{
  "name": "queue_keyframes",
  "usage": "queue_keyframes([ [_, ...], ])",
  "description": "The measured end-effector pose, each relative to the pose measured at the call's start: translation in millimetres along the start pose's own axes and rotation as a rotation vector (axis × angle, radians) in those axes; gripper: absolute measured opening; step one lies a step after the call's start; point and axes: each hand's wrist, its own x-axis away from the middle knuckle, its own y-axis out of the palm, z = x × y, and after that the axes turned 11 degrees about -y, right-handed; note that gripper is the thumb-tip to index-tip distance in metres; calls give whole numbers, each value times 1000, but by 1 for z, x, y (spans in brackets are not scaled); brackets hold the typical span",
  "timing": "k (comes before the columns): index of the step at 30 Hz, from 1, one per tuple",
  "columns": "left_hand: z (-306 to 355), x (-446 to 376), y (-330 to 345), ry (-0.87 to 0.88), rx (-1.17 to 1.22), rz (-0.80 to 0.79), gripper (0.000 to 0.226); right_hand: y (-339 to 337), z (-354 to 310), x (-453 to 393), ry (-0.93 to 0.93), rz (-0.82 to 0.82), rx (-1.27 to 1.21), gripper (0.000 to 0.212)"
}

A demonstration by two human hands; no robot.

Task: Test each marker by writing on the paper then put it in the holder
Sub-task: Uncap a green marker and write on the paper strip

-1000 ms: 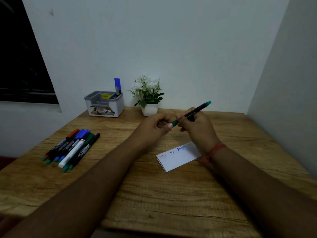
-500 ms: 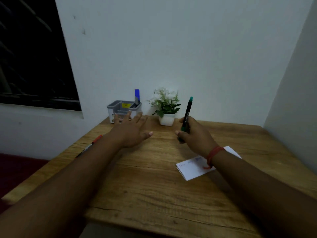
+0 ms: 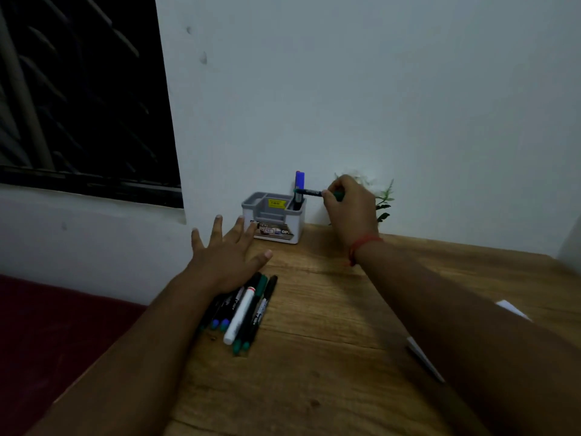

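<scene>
Head view: right hand (image 3: 349,202) pinches green-capped black marker (image 3: 309,192), horizontal above grey plastic holder (image 3: 273,217); left hand (image 3: 224,251) spread, holding nothing. Recommend tipping upright before releasing beside blue marker (image 3: 299,184).

The holder (image 3: 273,219) is grey and white with a yellow sticker, a blue-capped marker (image 3: 299,187) inside. The held marker (image 3: 316,193) is black and green. The table (image 3: 330,309) shows brown woodgrain. One loose marker (image 3: 239,316) is white with a red band.

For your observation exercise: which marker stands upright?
The blue-capped marker in the holder; the others lie flat on the table or are hand-held.
</scene>
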Motion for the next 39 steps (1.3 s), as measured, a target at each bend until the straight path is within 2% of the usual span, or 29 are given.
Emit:
queue_keyframes([
  [5, -4, -6, 0, 10, 95, -38, 90, 26, 1, -57, 17, -151, 108, 14],
  [13, -3, -7, -1, 46, 143, -51, 89, 64, 2, -100, -4, -468, 413, 36],
  [18, -3, -8, 0, 55, 141, -56, 83, 80, 5, -98, -30, -526, 487, 58],
  [21, -4, -7, 1, 55, 142, -59, 82, 80, 4, -98, -80, -527, 564, 63],
  [26, -5, -8, 1, 55, 149, -83, 79, 48, -14, -93, -341, -346, 705, 50],
  [30, -3, -5, -2, 84, 176, -94, 72, 9, -26, -62, -429, -252, 519, 39],
  [34, 0, 1, -8, 158, 284, -70, 53, -36, -24, 8, -509, -380, 457, 41],
  [37, 3, 6, -11, 193, 344, -15, 27, -69, -19, 60, -488, -511, 435, 43],
  [39, 5, 10, -11, 221, 354, 22, 21, -88, -15, 83, -465, -557, 444, 47],
])
